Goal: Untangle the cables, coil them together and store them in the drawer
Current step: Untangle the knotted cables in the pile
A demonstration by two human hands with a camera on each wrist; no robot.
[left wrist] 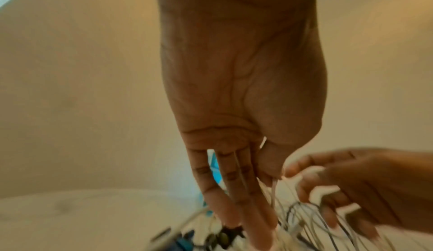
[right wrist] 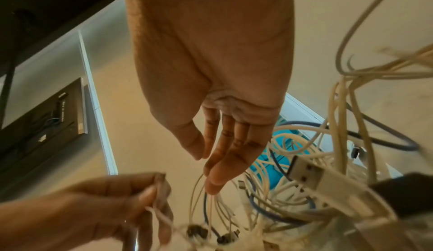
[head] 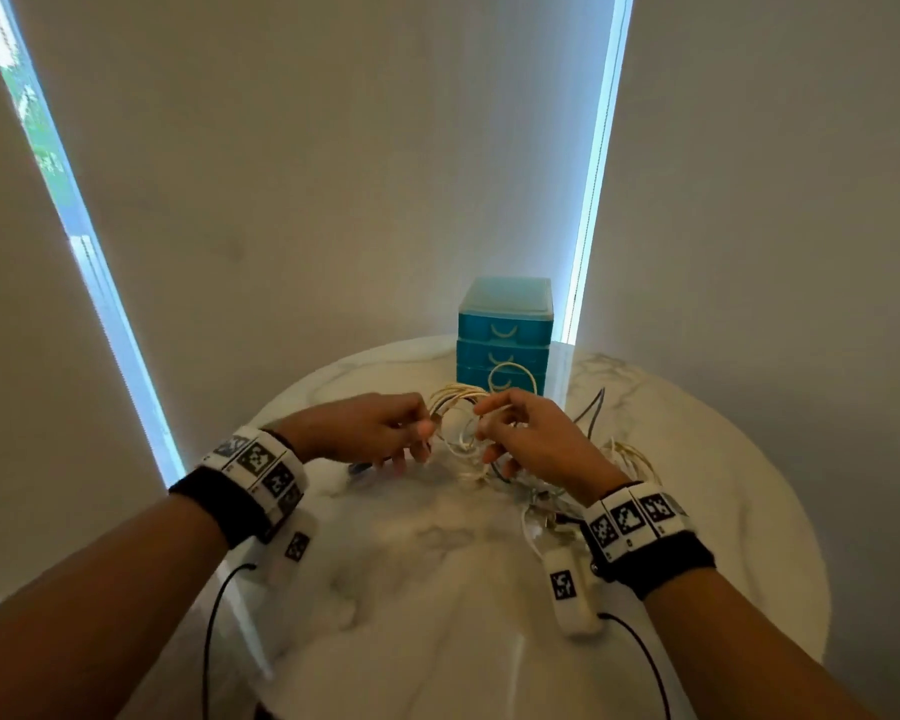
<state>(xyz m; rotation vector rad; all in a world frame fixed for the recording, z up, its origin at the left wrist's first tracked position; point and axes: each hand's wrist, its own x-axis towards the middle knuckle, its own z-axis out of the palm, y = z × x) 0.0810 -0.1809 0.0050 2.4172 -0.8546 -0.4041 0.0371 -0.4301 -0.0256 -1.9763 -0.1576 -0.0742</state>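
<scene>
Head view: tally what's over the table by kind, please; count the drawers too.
Drawer unit: 1
Drawers: 3, all closed
Cable tangle: 1; strands uncountable
Hands: 2, left hand and right hand, each pinching cable
Total: 7

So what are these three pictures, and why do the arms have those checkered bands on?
There is no machine here, only a person's two hands. The big picture comes from a camera on the person's head, looking down. The other two come from small cameras strapped on at the wrists, next to the checkered bands, looking along each palm.

On the round white table lies a tangle of cables, mostly white, some blue or dark. Behind it stands a small blue set of drawers, all shut.

The left hand pinches a thin white cable between thumb and finger. The right hand holds loops of white cable up off the table. They are picking the tangle apart.
</scene>
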